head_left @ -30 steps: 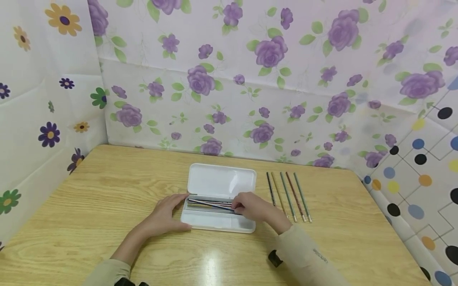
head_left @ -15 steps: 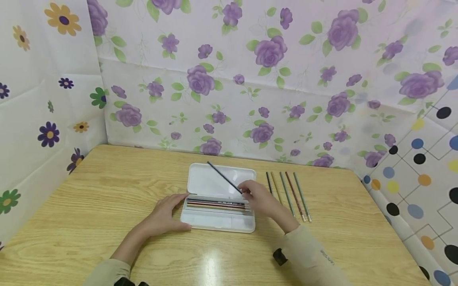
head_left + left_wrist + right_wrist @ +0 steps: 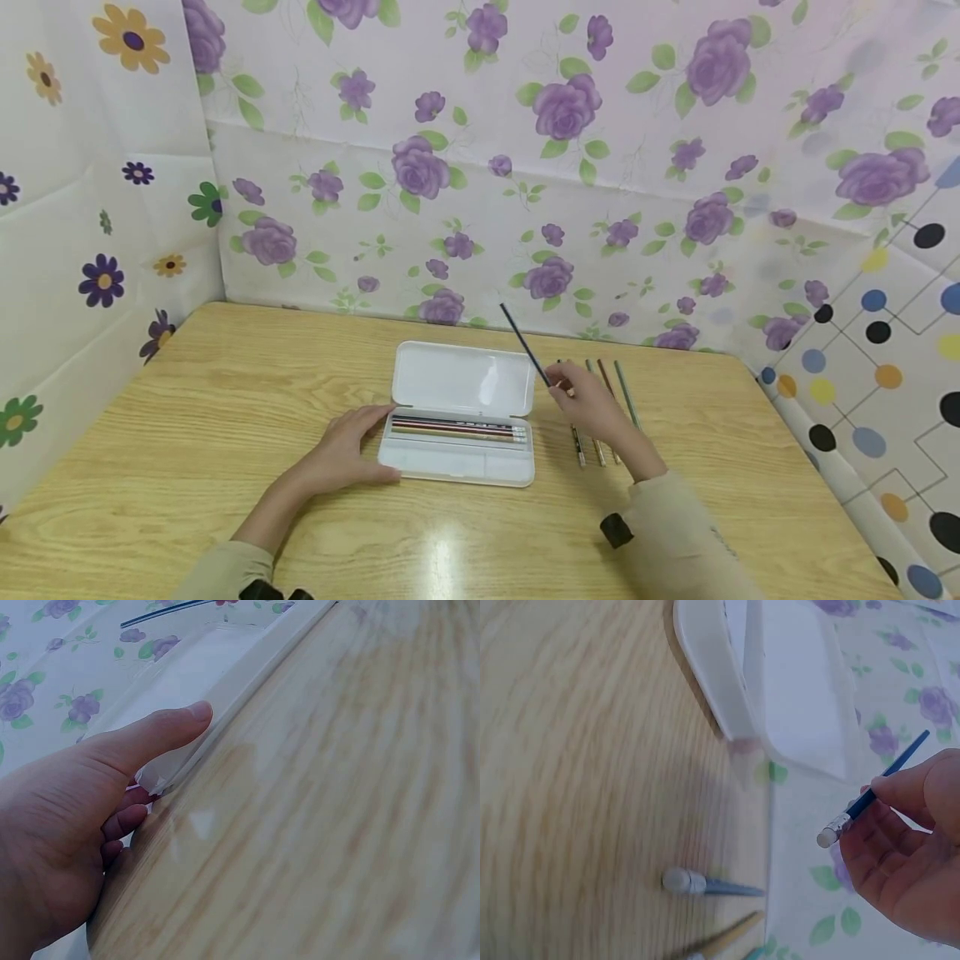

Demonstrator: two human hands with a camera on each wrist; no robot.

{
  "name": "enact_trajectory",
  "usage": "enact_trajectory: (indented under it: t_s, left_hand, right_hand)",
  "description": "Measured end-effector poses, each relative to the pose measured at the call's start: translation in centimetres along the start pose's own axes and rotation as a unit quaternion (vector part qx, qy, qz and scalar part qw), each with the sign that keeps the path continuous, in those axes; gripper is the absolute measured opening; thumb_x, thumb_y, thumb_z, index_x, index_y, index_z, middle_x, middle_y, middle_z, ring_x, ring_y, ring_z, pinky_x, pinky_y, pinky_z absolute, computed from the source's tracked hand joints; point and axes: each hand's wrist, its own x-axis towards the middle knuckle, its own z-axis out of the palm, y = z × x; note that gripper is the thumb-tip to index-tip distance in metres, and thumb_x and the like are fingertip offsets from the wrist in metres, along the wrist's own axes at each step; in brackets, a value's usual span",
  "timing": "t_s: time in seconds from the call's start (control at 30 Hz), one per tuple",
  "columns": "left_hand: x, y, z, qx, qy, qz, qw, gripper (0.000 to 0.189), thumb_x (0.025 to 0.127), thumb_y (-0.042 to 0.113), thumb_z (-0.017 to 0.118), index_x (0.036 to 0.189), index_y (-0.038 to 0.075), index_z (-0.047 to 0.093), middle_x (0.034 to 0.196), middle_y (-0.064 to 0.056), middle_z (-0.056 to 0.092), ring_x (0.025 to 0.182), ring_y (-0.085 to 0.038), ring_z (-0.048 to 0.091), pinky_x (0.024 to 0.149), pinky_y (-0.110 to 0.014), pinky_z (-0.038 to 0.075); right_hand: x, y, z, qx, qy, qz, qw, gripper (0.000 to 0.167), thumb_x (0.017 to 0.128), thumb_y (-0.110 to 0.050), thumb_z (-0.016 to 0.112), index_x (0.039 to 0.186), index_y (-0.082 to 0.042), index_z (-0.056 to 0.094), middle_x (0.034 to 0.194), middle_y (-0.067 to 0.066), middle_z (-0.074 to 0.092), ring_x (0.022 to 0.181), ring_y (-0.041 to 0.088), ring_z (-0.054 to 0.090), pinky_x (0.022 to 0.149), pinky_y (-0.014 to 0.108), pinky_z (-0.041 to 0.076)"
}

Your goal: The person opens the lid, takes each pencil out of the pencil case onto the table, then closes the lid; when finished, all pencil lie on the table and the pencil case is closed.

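A white pencil case (image 3: 442, 467) lies with its lid raised on the wooden table. Several pencils (image 3: 450, 429) lie side by side in its back compartment, white erasers to the right. My left hand (image 3: 337, 454) holds the case's left end; in the left wrist view the thumb (image 3: 169, 731) lies along the front wall and the fingers go round the end. With thumb and fingers, my right hand (image 3: 596, 408) pinches a dark blue pencil (image 3: 521, 340) near its eraser end. This pencil is raised, its far end pointing back and left. In the right wrist view its white eraser (image 3: 827, 838) faces the camera.
Right of the case, several pencils (image 3: 630, 396) lie in a row on the table (image 3: 262, 367), partly behind the right hand and forearm. A flowered sheet (image 3: 465, 208) hangs at the table's back edge. Patterned sheets hang left and right.
The right hand has lifted the blue pencil out of the case and carried it right, over the near end of the row of pencils. The left hand has stayed at the case.
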Motion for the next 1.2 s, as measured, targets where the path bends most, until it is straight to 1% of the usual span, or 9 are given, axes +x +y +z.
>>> enact_trajectory:
  t_s: [0.1,0.33,0.5,0.67,0.8,0.93,1.07,1.2]
  left_hand:
    - [0.0,0.1,0.0,0.002,-0.001,-0.001,1.0,0.096,0.068,0.046,0.085,0.143,0.003,0.043,0.138,-0.017,0.047,0.121,-0.037,0.043,0.101,-0.059,0.022]
    - [0.1,0.0,0.1,0.004,-0.002,-0.004,1.0,0.097,0.068,0.047,0.085,0.144,0.005,0.043,0.139,-0.016,0.047,0.12,-0.036,0.044,0.101,-0.059,0.022]
    - [0.2,-0.1,0.1,0.008,-0.002,-0.003,1.0,0.097,0.068,0.047,0.084,0.144,0.005,0.043,0.138,-0.015,0.048,0.118,-0.033,0.045,0.101,-0.058,0.023]
    - [0.1,0.0,0.1,0.011,-0.001,-0.005,0.9999,0.097,0.067,0.047,0.085,0.144,0.004,0.042,0.138,-0.016,0.048,0.119,-0.034,0.045,0.101,-0.059,0.023]
    - [0.1,0.0,0.1,0.006,-0.002,-0.006,1.0,0.097,0.068,0.046,0.085,0.144,0.004,0.042,0.139,-0.016,0.047,0.123,-0.038,0.042,0.102,-0.06,0.022]
    - [0.0,0.0,0.1,0.007,0.0,-0.005,1.0,0.096,0.068,0.046,0.085,0.143,0.003,0.043,0.139,-0.016,0.047,0.123,-0.038,0.041,0.102,-0.06,0.021]
    - [0.1,0.0,0.1,0.01,0.002,-0.005,0.9999,0.097,0.067,0.046,0.085,0.143,0.004,0.043,0.138,-0.016,0.048,0.121,-0.036,0.043,0.101,-0.059,0.022]
    - [0.1,0.0,0.1,0.01,0.001,-0.005,0.9999,0.097,0.067,0.047,0.085,0.144,0.003,0.042,0.138,-0.016,0.048,0.122,-0.037,0.043,0.102,-0.059,0.022]
  right_hand:
    - [-0.5,0.8,-0.9,-0.003,0.009,0.019,0.9998,0.029,0.095,0.0,0.056,0.124,0.006,0.056,0.11,0.016,0.062,0.098,0.03,0.06,0.077,0.041,0.052]
    - [-1.8,2.8,-3.2,-0.009,0.038,0.066,0.9971,0.03,0.097,-0.001,0.054,0.126,0.008,0.054,0.11,0.019,0.061,0.1,0.034,0.058,0.078,0.044,0.051]
    - [-2.8,4.3,-4.7,-0.004,0.057,0.121,0.9909,0.033,0.097,-0.004,0.053,0.128,0.01,0.052,0.113,0.025,0.06,0.102,0.04,0.058,0.08,0.046,0.051]
    - [-3.7,6.8,-5.7,-0.014,0.069,0.166,0.9835,0.035,0.096,-0.005,0.054,0.127,0.012,0.052,0.11,0.028,0.061,0.102,0.044,0.059,0.078,0.048,0.052]
    - [-4.7,8.5,-6.2,-0.018,0.065,0.198,0.9778,0.035,0.095,-0.004,0.055,0.124,0.014,0.054,0.108,0.028,0.062,0.099,0.044,0.06,0.075,0.046,0.053]
    - [-5.6,9.2,-6.4,-0.004,0.05,0.225,0.9731,0.036,0.094,-0.003,0.055,0.125,0.015,0.053,0.108,0.029,0.061,0.098,0.042,0.059,0.074,0.045,0.052]
    - [-6.1,9.8,-6.5,-0.001,0.035,0.242,0.9697,0.036,0.094,-0.003,0.054,0.124,0.017,0.052,0.109,0.031,0.06,0.096,0.041,0.06,0.073,0.044,0.052]
    - [-6.4,10.6,-6.3,-0.01,0.022,0.253,0.9673,0.035,0.092,-0.003,0.056,0.121,0.017,0.054,0.108,0.032,0.061,0.093,0.04,0.061,0.075,0.045,0.052]
